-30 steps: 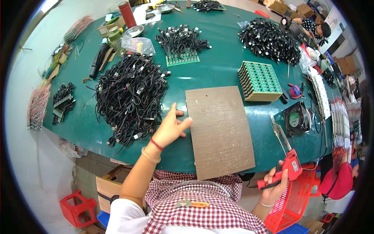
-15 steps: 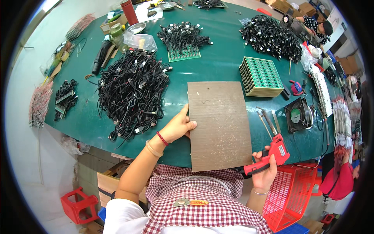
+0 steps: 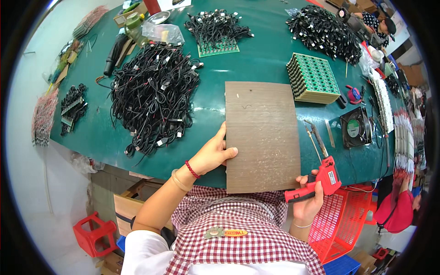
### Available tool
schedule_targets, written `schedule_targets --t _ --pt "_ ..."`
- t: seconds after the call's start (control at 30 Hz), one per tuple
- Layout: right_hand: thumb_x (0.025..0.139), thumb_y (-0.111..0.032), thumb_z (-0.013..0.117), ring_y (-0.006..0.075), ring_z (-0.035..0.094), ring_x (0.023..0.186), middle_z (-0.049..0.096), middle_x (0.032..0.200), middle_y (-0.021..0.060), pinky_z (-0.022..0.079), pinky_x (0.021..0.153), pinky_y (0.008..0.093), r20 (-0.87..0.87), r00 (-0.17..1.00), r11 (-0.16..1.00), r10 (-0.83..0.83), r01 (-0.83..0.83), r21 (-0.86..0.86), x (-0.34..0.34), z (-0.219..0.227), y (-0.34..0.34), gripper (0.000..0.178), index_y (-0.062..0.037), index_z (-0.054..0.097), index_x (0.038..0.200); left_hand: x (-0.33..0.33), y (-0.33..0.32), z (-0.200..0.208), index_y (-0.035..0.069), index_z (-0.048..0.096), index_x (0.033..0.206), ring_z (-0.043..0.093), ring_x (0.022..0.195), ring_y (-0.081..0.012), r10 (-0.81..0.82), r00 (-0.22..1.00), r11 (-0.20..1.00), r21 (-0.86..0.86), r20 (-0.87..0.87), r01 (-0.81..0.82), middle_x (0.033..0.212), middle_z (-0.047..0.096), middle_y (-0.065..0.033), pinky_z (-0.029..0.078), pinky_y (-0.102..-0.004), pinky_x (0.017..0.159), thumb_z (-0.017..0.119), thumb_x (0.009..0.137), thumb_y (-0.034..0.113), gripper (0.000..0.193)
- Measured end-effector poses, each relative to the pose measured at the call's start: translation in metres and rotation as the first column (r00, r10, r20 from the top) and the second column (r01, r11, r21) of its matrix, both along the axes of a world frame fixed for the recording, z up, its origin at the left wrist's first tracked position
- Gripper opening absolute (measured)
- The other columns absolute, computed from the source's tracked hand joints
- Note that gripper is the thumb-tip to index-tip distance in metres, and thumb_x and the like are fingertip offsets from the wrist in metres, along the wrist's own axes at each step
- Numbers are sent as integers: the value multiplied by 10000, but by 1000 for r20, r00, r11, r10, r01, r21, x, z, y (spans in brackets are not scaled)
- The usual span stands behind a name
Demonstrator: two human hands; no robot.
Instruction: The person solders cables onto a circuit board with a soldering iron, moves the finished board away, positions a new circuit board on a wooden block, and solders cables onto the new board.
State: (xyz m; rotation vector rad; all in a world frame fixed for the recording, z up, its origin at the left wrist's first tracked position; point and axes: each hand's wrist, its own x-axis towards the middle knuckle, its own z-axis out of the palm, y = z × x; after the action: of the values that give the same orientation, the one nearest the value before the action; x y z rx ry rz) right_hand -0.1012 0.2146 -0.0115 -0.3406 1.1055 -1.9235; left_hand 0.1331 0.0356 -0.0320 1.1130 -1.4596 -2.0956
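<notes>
Left hand: your left hand (image 3: pixel 214 152) grasps the left edge of the brown board (image 3: pixel 261 135), thumb on top.
Right hand: your right hand (image 3: pixel 308 201) is clenched around the red soldering gun (image 3: pixel 320 176), at the table's near edge.
Board: it lies flat on the green table (image 3: pixel 256 62), its near end overhanging toward you.
Surface: a heap of black cables (image 3: pixel 153 94) sits left of the board; a stack of green circuit boards (image 3: pixel 314 78) and a small black fan (image 3: pixel 355 127) sit to its right.
Room: a red basket (image 3: pixel 341 224) stands beside your right side, a red stool (image 3: pixel 94 233) on the floor to your left; another person (image 3: pixel 376 25) sits at the far corner.
</notes>
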Motion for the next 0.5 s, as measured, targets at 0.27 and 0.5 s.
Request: schedule_targets --t 0.27,0.5 --pt "959 -244 509 232 577 851 605 819 122 412 949 402 -52 998 999 -42 41 -19 -6 -1 9 336 -1 480 1188 1 -66 23 -26 645 1068 648 693 -198 482 851 544 -832 208 -105 800 667 -170 509 -313 643 607 886 114 234" --pt "956 -223 517 243 581 853 585 783 124 323 1097 456 -136 967 976 -215 209 -56 -29 22 6 321 6 483 1178 -179 -130 47 29 469 1330 413 1275 -390 75 982 71 -984 171 166 1348 457 -241 362 -444 1056 689 795 448 715"
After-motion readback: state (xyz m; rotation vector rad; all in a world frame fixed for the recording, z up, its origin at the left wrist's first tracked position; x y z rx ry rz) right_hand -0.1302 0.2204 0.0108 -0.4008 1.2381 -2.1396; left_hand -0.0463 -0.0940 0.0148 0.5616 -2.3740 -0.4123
